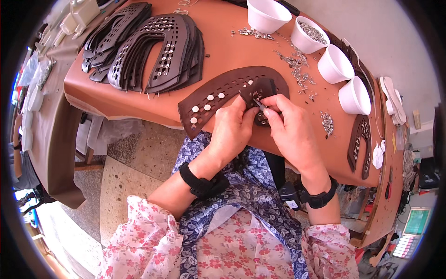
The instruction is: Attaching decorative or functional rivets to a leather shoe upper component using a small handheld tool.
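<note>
A curved brown shoe upper [193,100], punched with rows of slots and set with several round pale studs, lies at the table's front edge. Its right end is folded up, showing the dark underside [265,88]. My left hand [233,124] is closed on that fold, thumb and fingers pinching it. Close against it, my right hand [293,130] pinches a small pointed metal tool [260,105] whose tip touches the folded part. Its exact kind is too small to tell. Both hands hide part of the upper.
Stacked dark uppers [179,56] stand at the back left. White cups [335,64] line the far right, one holding metal studs. Loose studs [299,69] are scattered before them, with a small pile [327,123] right of my hand. Another studded upper [358,144] lies at the right edge.
</note>
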`<action>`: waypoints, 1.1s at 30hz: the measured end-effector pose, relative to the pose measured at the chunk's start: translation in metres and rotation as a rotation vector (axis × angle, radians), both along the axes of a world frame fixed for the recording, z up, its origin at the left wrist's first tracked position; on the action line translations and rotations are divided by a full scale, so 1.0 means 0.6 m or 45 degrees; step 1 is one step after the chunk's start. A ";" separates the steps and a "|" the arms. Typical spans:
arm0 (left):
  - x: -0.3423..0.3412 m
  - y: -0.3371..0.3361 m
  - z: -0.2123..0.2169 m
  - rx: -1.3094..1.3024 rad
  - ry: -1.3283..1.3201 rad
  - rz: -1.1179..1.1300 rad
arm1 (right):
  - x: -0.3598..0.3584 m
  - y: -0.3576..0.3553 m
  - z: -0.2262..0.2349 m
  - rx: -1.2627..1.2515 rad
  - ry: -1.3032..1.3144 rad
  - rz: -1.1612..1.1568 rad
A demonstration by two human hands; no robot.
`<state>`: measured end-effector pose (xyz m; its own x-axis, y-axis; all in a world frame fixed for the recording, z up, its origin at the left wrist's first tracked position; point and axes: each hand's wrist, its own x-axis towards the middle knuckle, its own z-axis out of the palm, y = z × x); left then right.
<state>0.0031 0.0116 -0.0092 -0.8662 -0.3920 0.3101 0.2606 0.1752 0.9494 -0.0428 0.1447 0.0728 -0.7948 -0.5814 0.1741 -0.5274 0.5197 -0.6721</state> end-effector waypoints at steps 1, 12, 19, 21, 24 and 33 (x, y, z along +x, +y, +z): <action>-0.001 -0.002 0.001 0.077 -0.009 -0.033 | 0.001 -0.001 0.000 0.001 0.066 0.006; -0.012 -0.024 0.008 0.805 -0.004 -0.260 | 0.019 0.012 -0.005 0.090 0.427 0.004; -0.020 -0.059 0.004 1.250 -0.037 -0.550 | -0.010 0.075 -0.030 -0.268 -0.057 -0.300; -0.023 -0.065 0.004 1.266 -0.076 -0.542 | -0.012 0.082 -0.040 -0.285 -0.132 -0.269; -0.023 -0.074 0.003 1.292 -0.105 -0.567 | -0.016 0.079 -0.051 -0.284 -0.184 -0.293; -0.020 -0.082 0.006 1.385 -0.091 -0.663 | -0.023 0.075 -0.054 -0.264 -0.201 -0.306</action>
<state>-0.0089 -0.0376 -0.0059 -0.9997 -0.0171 -0.0202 0.0032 -0.8352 0.5500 -0.0564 0.1894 0.0402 -0.9311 -0.3395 0.1332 -0.2879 0.4601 -0.8399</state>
